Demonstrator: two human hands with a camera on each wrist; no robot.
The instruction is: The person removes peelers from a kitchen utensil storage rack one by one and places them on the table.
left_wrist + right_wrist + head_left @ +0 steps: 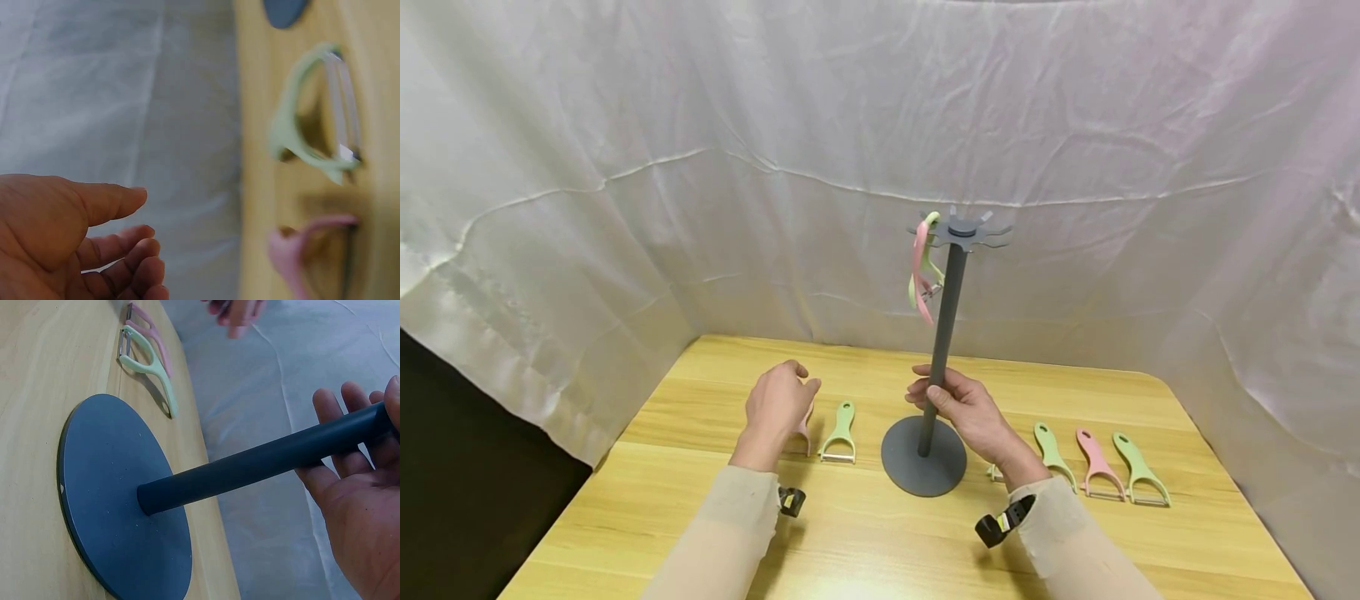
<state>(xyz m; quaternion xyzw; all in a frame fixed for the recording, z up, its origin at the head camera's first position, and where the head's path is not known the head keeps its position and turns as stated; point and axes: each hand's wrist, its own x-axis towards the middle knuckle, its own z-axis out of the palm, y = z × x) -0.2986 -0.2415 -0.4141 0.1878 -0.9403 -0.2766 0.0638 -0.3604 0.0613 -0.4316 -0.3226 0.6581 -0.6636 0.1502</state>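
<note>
My right hand (973, 414) holds the dark grey pole of a rack stand (948, 304), its thumb on the near side and fingers behind. The stand is upright on a round base (119, 487), with a ring of hooks (962, 229) on top. A pink peeler (919, 258) and a green peeler (931, 265) hang on its left side. My left hand (777, 400) hovers with fingers loosely bent and nothing held, partly covering a pink peeler (287, 253) on the table. Beside that one lies a green peeler (842, 425), handle pointing away.
To the right of the stand, a green peeler (1050, 446), a pink peeler (1097, 460) and another green peeler (1138, 467) lie in a row on the wooden table (865, 542). Part of one more peeler (995, 473) shows beside my right wrist. Pale curtains (820, 250) enclose the table.
</note>
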